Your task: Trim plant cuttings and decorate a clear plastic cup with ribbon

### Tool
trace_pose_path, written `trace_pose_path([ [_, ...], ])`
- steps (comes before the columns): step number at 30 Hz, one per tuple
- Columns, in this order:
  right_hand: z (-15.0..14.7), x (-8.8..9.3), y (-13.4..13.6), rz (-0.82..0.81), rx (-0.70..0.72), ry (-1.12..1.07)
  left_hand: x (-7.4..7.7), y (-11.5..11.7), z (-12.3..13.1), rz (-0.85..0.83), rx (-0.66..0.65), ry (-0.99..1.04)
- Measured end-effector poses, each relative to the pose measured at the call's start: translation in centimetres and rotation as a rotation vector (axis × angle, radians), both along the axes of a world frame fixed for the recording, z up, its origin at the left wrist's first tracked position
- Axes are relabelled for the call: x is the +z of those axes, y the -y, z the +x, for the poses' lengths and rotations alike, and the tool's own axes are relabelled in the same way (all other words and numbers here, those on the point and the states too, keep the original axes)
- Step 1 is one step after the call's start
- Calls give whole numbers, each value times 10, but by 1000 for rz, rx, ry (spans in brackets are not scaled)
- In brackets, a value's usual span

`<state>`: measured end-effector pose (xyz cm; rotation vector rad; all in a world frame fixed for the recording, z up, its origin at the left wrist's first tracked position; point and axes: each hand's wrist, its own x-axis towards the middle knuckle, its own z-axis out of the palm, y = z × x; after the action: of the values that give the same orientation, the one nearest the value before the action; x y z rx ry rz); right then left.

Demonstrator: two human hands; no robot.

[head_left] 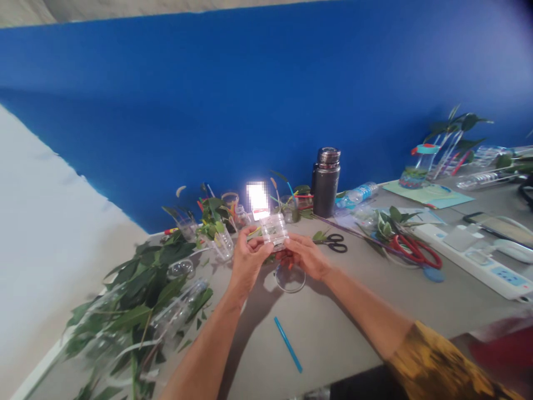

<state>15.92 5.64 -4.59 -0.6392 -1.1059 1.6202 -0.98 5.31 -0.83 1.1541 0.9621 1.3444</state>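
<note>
Between my two hands is a small clear plastic container (pixel 273 229) with ridged sides, raised over the table. My left hand (pixel 252 253) grips its left side, thumb near the lower edge. My right hand (pixel 306 254) holds the right side, its fingers curled underneath. Just below my hands, a round clear rim (pixel 290 279) rests on the table. Nearer to me lies a blue straw (pixel 287 344). Black-handled scissors (pixel 336 243) lie right of my right hand. A bright screen (pixel 258 197) stands behind the container.
Leafy cuttings (pixel 137 289) and plastic pieces cover the left side. Cut bottles with leaves (pixel 219 236) stand behind my left hand. A dark thermos (pixel 326 183) stands by the blue wall. Red-handled scissors (pixel 416 251), a power strip (pixel 478 261) and a lidded cup (pixel 418 166) are at right.
</note>
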Motion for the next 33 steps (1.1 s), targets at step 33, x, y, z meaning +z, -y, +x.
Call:
trace_pose_path([
  [33,-9,19,14,234,-504,420,-20,-1,3,459,405,-311],
])
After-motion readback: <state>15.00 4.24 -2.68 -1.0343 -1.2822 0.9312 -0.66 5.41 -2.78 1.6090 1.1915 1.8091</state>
